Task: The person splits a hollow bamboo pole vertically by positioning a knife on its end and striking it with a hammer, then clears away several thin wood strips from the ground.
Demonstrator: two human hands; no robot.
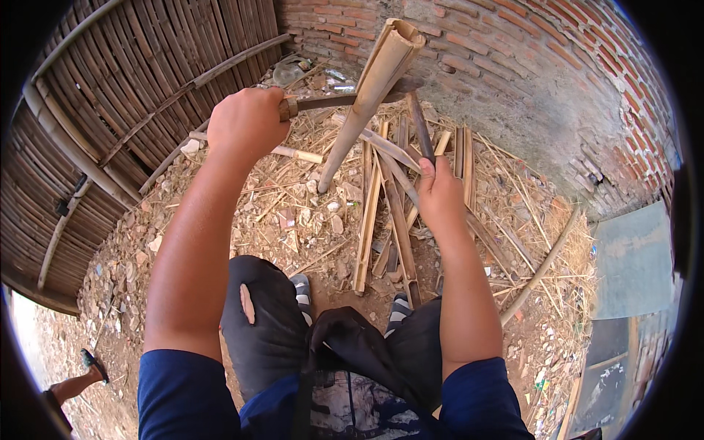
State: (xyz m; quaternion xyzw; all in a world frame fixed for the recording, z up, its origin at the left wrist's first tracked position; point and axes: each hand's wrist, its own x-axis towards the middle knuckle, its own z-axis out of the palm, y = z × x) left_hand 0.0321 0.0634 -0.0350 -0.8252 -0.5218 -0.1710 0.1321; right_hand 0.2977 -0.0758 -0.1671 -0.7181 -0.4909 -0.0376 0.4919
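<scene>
My left hand (248, 126) is wrapped round the wooden handle of a machete (323, 103), held out level at the upper middle. Its blade runs into a thick bamboo pole (385, 66), split open at the top and leaning up to the right from the rubble. The blade end shows on the pole's right side. My right hand (441, 192) grips a dark rod-shaped tool (421, 126), which points upward to the blade end beside the pole. Whether that tool has a hammer head, I cannot tell. Split bamboo lengths (400, 220) lie below, between my hands.
A bamboo-slat wall (147, 66) stands at the left and a brick wall (506, 66) behind. Straw and stones cover the ground (286, 220). A long pole (543, 268) lies at the right, near grey sheets (632, 257). Another person's foot (92, 367) shows at lower left.
</scene>
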